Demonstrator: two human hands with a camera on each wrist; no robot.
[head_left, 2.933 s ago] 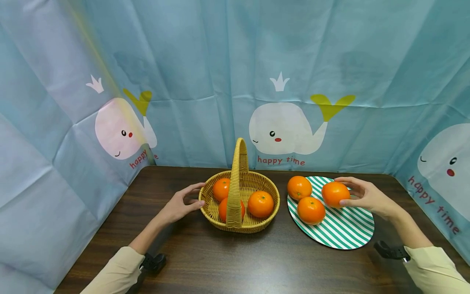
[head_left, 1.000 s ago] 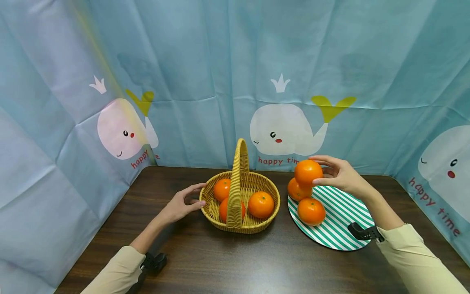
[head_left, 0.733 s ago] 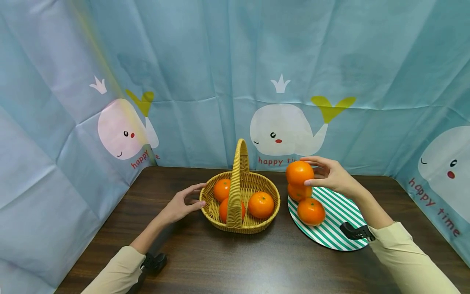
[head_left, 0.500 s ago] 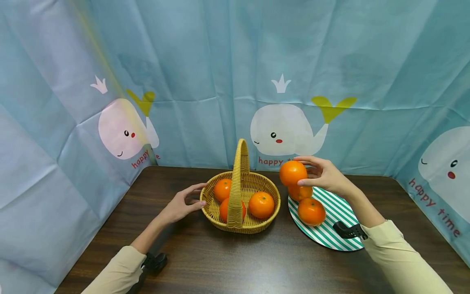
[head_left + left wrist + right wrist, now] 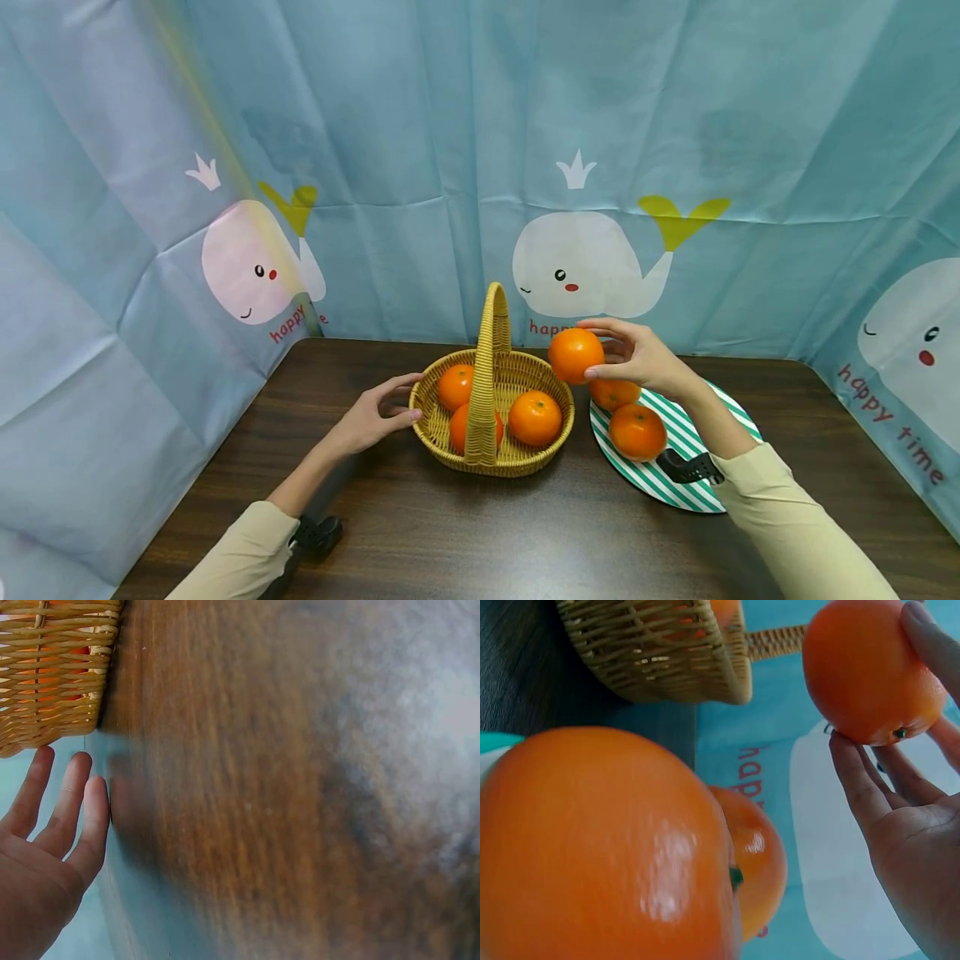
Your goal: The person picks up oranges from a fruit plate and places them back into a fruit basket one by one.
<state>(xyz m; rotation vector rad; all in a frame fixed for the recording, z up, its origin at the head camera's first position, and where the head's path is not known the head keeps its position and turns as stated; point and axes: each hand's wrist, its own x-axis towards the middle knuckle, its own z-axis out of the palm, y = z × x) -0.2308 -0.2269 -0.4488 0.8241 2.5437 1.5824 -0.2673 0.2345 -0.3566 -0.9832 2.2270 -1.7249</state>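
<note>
In the head view my right hand [image 5: 636, 360] holds an orange [image 5: 576, 356] between thumb and fingers, raised at the right rim of a wicker basket [image 5: 517, 468]. The right wrist view shows this orange with its green stem spot facing down. My left hand [image 5: 363, 423] is at the basket's left side, thumb and fingertips right at the rim; in the left wrist view the fingers [image 5: 66, 799] reach out loosely toward the woven wall. Inside the basket lie three oranges, one of them [image 5: 534, 418] right of the handle [image 5: 483, 392] and another partly behind it.
Right of the basket, a round green-and-white striped placemat [image 5: 678, 492] bears two oranges, a front one [image 5: 637, 433] and a back one [image 5: 615, 395] partly covered by the held fruit. A whale-print curtain [image 5: 420, 208] hangs behind the dark wooden table [image 5: 420, 533].
My right hand has picked up an orange from the placemat and carried it up and left to the basket's right rim. The left hand has stayed by the basket.
</note>
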